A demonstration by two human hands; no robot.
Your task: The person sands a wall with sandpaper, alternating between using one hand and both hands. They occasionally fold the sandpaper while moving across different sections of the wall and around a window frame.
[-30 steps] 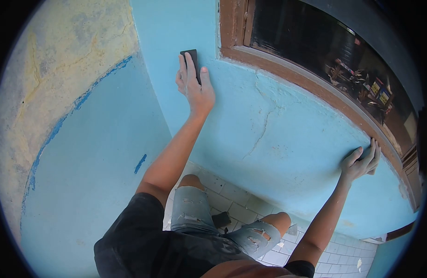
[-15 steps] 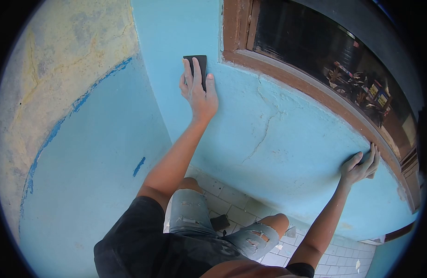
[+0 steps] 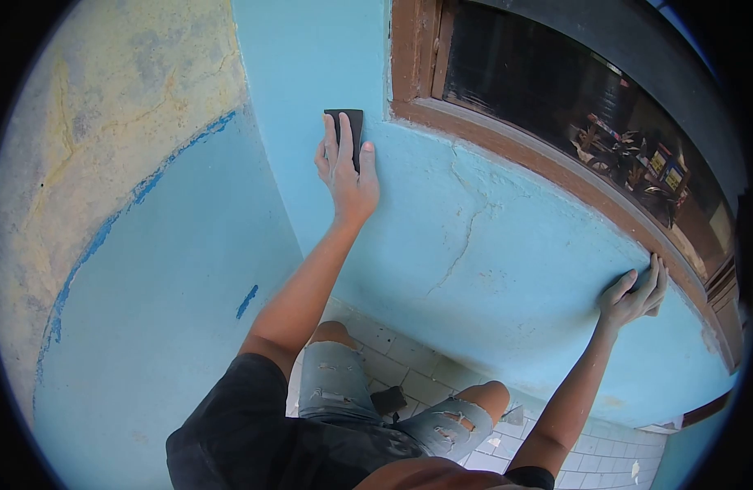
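My left hand (image 3: 348, 175) presses a dark, flat rectangular pad (image 3: 356, 126) against the light blue wall (image 3: 409, 212), left of the window's lower corner. Its fingers lie over the pad, with the thumb at the pad's right edge. Over at the right, my right hand (image 3: 634, 300) rests on the wall just under the brown window frame (image 3: 523, 143). Something small shows beneath its fingers, too hidden to make out. A crack (image 3: 468, 237) runs down the wall between the two hands.
A side wall with bare, stained plaster (image 3: 131, 82) above blue paint stands at the left. Dark glass (image 3: 548, 82) fills the window. Below are my knees, white floor tiles (image 3: 605, 457) and a dark piece (image 3: 388, 400) on the floor.
My left hand and the dark pad have moved slightly down the wall. My right hand has stayed in nearly the same place.
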